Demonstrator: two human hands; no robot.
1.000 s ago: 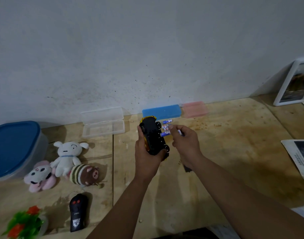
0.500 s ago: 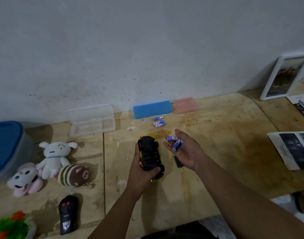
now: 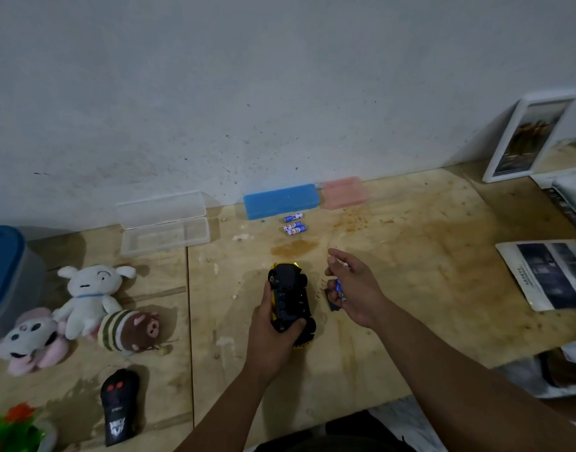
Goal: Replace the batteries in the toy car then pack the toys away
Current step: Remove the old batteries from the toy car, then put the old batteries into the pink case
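- Your left hand (image 3: 273, 340) gripped the toy car (image 3: 291, 300) from its near end, fingers and thumb curled round the body, with the black underside turned up
- The car sat near the middle of the wooden table (image 3: 410, 288), its yellow nose pointing to the far side; whether it rested on the wood or hung just above it could not be told
- Your right hand (image 3: 355, 288) hovered just right of the car, palm facing left, fingers curled round a few small blue-and-white batteries (image 3: 339, 286); the blur hid how many
- A small dark piece (image 3: 333, 303) lay on the table under that hand, between it and the car
- Three more batteries (image 3: 294, 225) lay loose on the table, far from you, just in front of a blue case (image 3: 280, 201)
- A pink case (image 3: 344, 192) stood touching the right end of the blue one, both against the wall
- A clear case (image 3: 164, 221) lay open to the left of them
- At far left stood a tub with a blue lid (image 3: 1, 272)
- Three soft toys lay bunched together near it: a white dog (image 3: 91, 298), a pink-and-white mouse (image 3: 27, 342) and a brown striped pig (image 3: 130, 327)
- A black remote control (image 3: 119, 407) lay near you, left of your left arm
- A plastic plant (image 3: 16, 429) showed at the near left corner
- A leaflet (image 3: 547, 274) lay on the right, and a white picture frame (image 3: 528, 138) leaned on the far right wall
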